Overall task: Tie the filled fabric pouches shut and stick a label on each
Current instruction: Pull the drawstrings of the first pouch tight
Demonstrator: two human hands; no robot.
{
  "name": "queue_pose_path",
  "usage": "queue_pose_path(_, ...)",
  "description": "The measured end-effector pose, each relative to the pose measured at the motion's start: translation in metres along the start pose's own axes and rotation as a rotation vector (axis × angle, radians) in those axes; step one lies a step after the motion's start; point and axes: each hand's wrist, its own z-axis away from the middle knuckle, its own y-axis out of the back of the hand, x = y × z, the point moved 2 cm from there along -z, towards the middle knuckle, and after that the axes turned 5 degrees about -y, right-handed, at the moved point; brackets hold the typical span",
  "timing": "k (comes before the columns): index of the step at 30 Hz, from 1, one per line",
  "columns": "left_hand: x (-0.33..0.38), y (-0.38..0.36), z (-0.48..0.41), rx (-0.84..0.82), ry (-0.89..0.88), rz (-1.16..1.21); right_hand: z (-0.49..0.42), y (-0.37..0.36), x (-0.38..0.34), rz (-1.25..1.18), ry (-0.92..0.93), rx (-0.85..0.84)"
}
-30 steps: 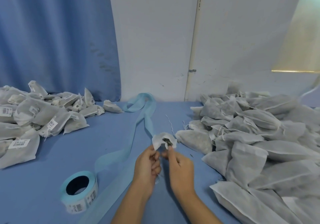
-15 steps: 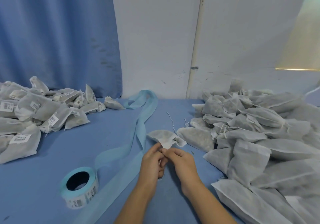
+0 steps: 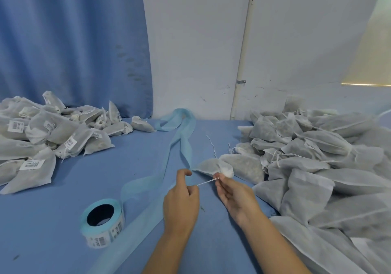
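The pouch lies mid-scene, just left of the untied heap. Your right hand pinches its bunched neck, and your left hand pinches the drawstring, taut between them. The pouch looks light and limp and the cord thin, so grip close to the neck.

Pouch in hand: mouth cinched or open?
Cinched. The pouch neck is bunched at the right hand; the left hand holds its string taut.

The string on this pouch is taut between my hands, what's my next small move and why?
Probably wrap and knot the string round the gathered neck of the pouch: the left hand pinches it taut, the right hand holds the neck, no knot shows yet.
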Motion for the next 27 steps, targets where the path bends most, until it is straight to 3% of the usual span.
queue_pose_path(4, 0.001, 0.005, -0.001, -0.024, -0.059, -0.105, -0.001, 0.001, 0.006, 0.081, 0.127, -0.006)
queue_pose_path(7, 0.008, 0.009, -0.001, 0.222, -0.256, -0.278, -0.001, 0.0, 0.01, 0.202, 0.204, 0.013)
queue_pose_path(9, 0.013, 0.003, 0.002, 0.348, -0.368, -0.261, 0.0, -0.002, 0.012, 0.245, 0.241, 0.03)
queue_pose_path(11, 0.018, -0.005, 0.006, 0.239, -0.326, -0.007, 0.003, -0.004, 0.013, 0.288, 0.266, 0.042)
queue_pose_path(14, 0.021, -0.021, 0.013, -0.009, -0.069, 0.277, 0.006, -0.005, 0.016, 0.32, 0.289, 0.043)
queue_pose_path(19, 0.018, -0.03, 0.014, -0.121, 0.003, 0.213, 0.007, -0.004, 0.017, 0.373, 0.298, 0.008)
queue_pose_path(27, 0.015, -0.024, 0.015, -0.161, -0.053, 0.117, 0.008, -0.003, 0.008, 0.297, 0.072, -0.088)
